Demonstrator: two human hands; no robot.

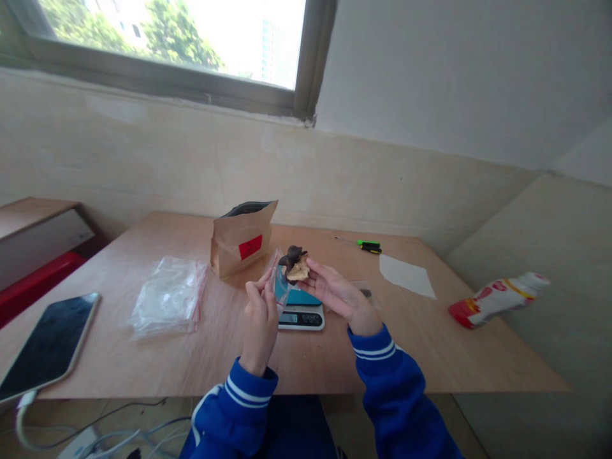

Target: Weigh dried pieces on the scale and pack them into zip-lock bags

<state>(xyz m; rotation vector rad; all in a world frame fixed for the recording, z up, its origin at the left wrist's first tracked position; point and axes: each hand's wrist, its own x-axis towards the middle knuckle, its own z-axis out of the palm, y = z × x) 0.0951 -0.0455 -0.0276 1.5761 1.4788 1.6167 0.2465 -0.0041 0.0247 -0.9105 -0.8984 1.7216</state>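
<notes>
"What are you holding?"

"My left hand pinches the small clear bag by its edge; my right hand has its fingertips closed on the dried brown pieces, at the bag's upper edge, above the scale."

"How do you handle them well?"

"Lightly, I'd say: they look brittle. The bag looks flimsy, so my left pinch needs to be steady, my wrists clear of the scale."

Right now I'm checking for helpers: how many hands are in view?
2: the left hand holds a clear plastic bag, the right hand holds dried mushrooms beside it. No other hand shows.
</notes>
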